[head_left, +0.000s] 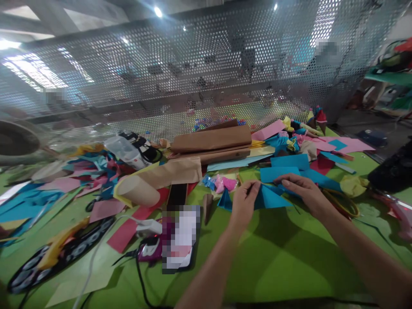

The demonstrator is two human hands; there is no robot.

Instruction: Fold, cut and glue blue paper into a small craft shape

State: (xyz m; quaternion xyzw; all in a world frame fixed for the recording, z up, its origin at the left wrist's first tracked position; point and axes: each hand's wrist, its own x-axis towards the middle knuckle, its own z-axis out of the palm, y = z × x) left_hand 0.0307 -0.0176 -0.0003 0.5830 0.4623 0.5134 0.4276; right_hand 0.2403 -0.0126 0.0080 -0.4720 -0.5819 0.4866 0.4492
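Note:
My left hand [245, 199] pinches a folded sheet of blue paper [272, 199] at its upper edge. The paper stands up in creased, pointed folds, and one fold sticks out left of the hand. My right hand [299, 189] hovers at the paper's right side, fingers stretched out and a little apart, with the fingertips close to its upper edge. Whether they touch it I cannot tell. Behind both hands lie more blue paper pieces [289, 162]. Left of my left hand are a small brown paper cone [207, 207] and a plastic bag with pink and blue bits [222, 182].
On the green table [273, 257] lie a phone [188, 231], a purple device with cables [151, 249], a cardboard tube [138, 191], a yellow-handled tool [62, 242] and brown paper rolls [212, 139]. A yellow tape ring [344, 206] lies by my right forearm. A perforated metal screen [193, 77] stands behind.

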